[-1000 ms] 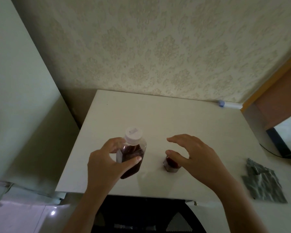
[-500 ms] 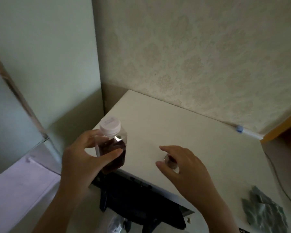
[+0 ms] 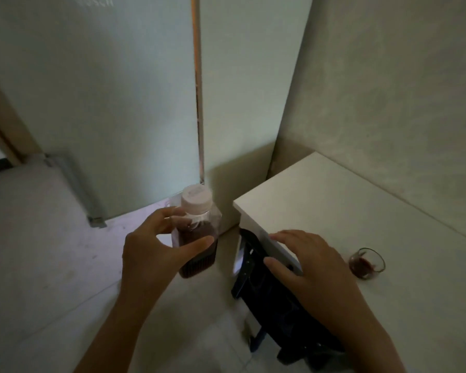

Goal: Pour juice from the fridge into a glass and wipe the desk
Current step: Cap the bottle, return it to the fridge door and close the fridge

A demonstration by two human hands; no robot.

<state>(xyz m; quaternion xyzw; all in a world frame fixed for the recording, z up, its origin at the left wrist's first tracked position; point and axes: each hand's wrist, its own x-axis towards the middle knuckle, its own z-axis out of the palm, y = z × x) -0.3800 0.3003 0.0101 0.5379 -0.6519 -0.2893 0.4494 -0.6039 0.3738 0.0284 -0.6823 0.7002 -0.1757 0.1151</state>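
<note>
My left hand [image 3: 156, 254] grips a capped plastic bottle of dark juice [image 3: 198, 238], upright and held over the floor, left of the white desk [image 3: 361, 205]. A small glass [image 3: 366, 263] with dark juice in it stands on the desk near its front edge. My right hand [image 3: 310, 267] hovers over the desk's front edge, left of the glass, with its fingers spread and nothing in it. The pale green fridge [image 3: 119, 103] stands ahead at the left with its door shut.
A black chair [image 3: 275, 305] is tucked under the desk's front edge, below my right hand. Pale tiled floor [image 3: 38, 251] spreads between me and the fridge. A patterned wall [image 3: 401, 90] runs behind the desk.
The view has swung left toward the fridge. My left hand carried the bottle off the desk and out over the floor. My right hand has drawn away from the glass.
</note>
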